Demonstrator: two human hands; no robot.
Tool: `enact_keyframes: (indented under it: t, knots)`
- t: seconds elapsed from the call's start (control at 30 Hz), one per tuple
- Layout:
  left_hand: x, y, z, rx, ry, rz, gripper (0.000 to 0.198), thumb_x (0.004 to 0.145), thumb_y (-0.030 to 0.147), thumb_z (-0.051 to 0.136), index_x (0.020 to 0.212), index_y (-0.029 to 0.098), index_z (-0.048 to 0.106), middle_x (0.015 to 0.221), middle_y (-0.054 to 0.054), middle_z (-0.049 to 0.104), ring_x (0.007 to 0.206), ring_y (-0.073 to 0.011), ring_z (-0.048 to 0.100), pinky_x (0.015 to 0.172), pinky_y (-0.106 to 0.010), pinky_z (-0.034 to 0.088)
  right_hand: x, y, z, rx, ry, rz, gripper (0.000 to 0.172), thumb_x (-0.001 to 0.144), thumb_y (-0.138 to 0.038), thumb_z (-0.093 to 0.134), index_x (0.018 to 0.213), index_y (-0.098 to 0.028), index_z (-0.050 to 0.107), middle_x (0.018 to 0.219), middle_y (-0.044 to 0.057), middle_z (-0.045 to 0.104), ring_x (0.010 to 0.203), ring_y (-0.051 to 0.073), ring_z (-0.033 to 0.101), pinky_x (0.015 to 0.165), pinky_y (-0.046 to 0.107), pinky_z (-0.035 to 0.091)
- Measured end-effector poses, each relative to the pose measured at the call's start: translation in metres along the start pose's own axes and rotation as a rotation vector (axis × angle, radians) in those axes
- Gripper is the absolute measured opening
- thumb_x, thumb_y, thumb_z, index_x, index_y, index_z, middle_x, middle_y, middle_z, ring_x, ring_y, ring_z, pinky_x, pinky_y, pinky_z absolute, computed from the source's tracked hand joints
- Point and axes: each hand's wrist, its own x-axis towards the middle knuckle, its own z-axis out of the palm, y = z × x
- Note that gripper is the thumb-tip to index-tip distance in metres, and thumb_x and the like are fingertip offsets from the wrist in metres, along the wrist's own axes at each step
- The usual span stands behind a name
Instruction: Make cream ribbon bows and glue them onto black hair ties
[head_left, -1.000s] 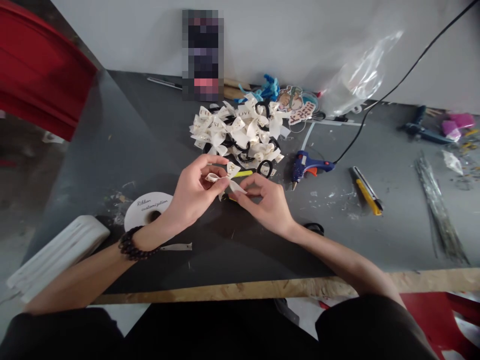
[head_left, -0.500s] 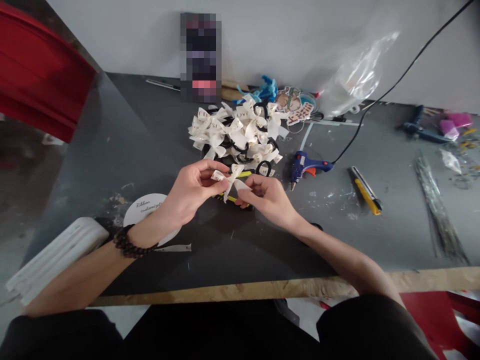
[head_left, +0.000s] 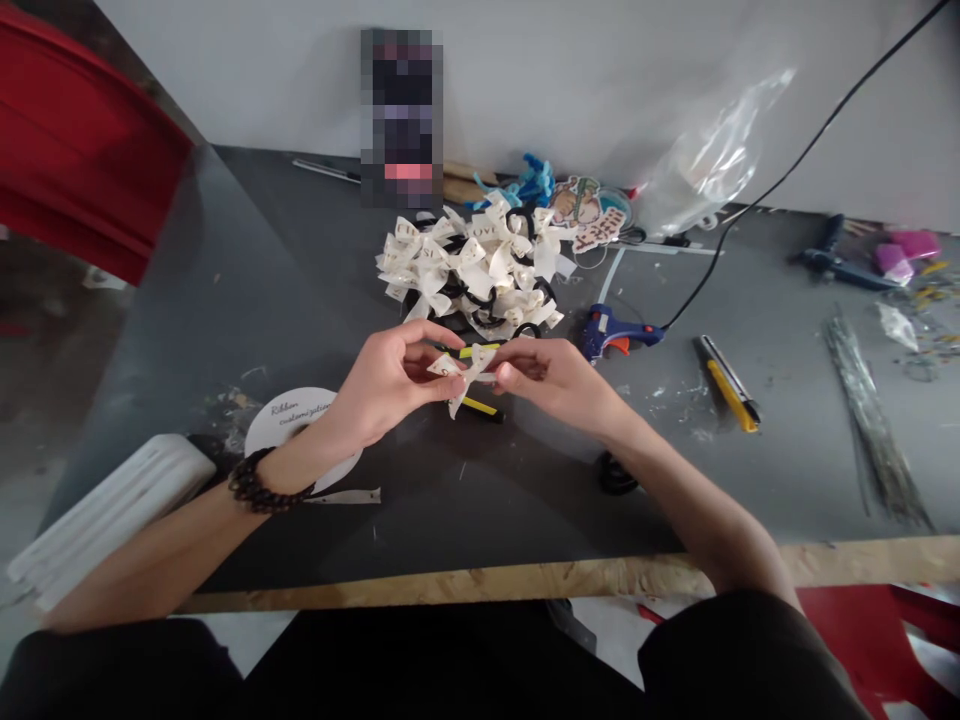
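Note:
A cream ribbon bow (head_left: 477, 366) with dark printing is held between my two hands above the table. My left hand (head_left: 386, 385) pinches its left loop between thumb and fingers. My right hand (head_left: 551, 378) closes on the right side of the bow, and its fingertips partly cover that loop. Under the bow lies a black and yellow tool (head_left: 484, 408), mostly hidden by the hands. Just beyond my fingers is a heap of similar ribbon bows (head_left: 472, 260), mixed with black hair ties.
A blue glue gun (head_left: 616, 332) with its cord lies right of the heap, near a yellow utility knife (head_left: 729, 385). Wire strands (head_left: 874, 420) lie far right. A ribbon spool (head_left: 281, 425) and a white device (head_left: 112, 515) sit left. Black hair ties (head_left: 616, 474) rest by my right forearm.
My right hand has shifted its grip on the bow's right loop and turned, its fingers covering more of it. The bow sits slightly lower and to the right. My left hand stays nearly still.

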Motion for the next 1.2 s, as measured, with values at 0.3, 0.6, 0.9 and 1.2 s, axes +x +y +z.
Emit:
enact_keyframes:
  t: [0.3,0.6,0.9,1.2]
  knots:
    - [-0.002,0.003,0.002,-0.008,-0.042,0.041,0.045,0.082,0.044,0.091,0.118,0.022,0.073,0.106,-0.006,0.08,0.085,-0.0195,0.079,0.075,-0.028,0.064,-0.001,-0.004,0.028,0.258,0.056,0.091,0.037,0.082,-0.055,0.089,0.093,-0.02,0.08,0.087,0.004,0.08,0.078,0.019,0.071,0.072,0.031,0.055]
    - [-0.003,0.006,0.005,-0.181,0.093,-0.095,0.032,0.086,0.042,0.088,0.104,0.019,0.074,0.073,-0.002,0.073,0.071,-0.0188,0.074,0.073,-0.032,0.064,-0.007,-0.003,0.037,0.124,0.199,0.025,0.029,0.092,-0.049,0.08,0.1,-0.021,0.08,0.09,0.003,0.079,0.077,0.018,0.068,0.068,0.031,0.052]
    - [-0.006,0.007,0.007,-0.032,0.026,-0.041,0.041,0.086,0.044,0.086,0.119,0.024,0.074,0.089,-0.002,0.073,0.075,-0.0158,0.069,0.066,-0.028,0.055,-0.009,-0.001,0.044,0.021,0.24,-0.035,0.028,0.092,-0.047,0.081,0.108,-0.024,0.078,0.091,0.001,0.08,0.074,0.017,0.066,0.065,0.031,0.046]
    - [-0.003,0.002,-0.002,0.164,-0.01,-0.002,0.033,0.084,0.048,0.087,0.105,0.022,0.083,0.089,-0.005,0.08,0.072,-0.0174,0.069,0.065,-0.029,0.052,-0.01,-0.002,0.041,-0.135,0.354,-0.023,0.035,0.091,-0.053,0.082,0.116,-0.028,0.077,0.096,0.002,0.085,0.078,0.023,0.076,0.072,0.038,0.055]
